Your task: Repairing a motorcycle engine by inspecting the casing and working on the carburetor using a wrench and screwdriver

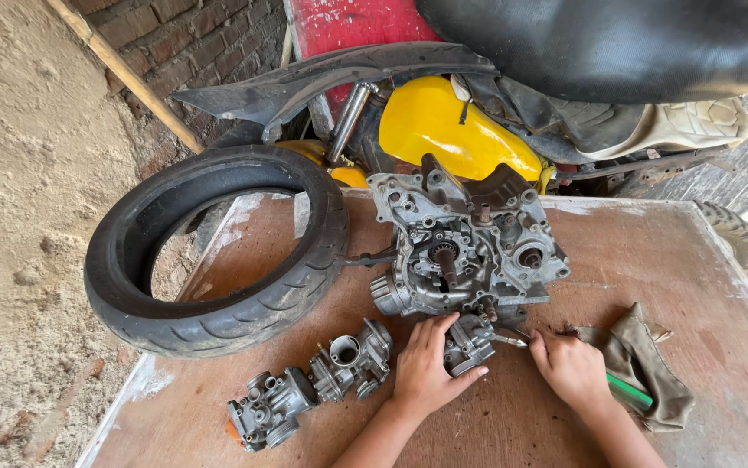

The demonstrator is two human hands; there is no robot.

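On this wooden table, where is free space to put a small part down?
Bare table lies right of the engine case, above the rag. The near edge between the forearms is also free. It is crowded around the left hand, right hand, carburetors and tyre.

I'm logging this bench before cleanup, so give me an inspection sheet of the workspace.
Surface: brown plywood tabletop, dusty, pale patches at the edges.
Job's things: small grey metal carburettor under the left hand; green-handled screwdriver in the right hand, tip at the carburettor.
Clutter: grey engine casing, two more carburettors, black tyre, brown rag.
Fingers: both hands busy.
Cables: nothing seen.
Surroundings: yellow motorcycle parts, brick wall, sandy ground.
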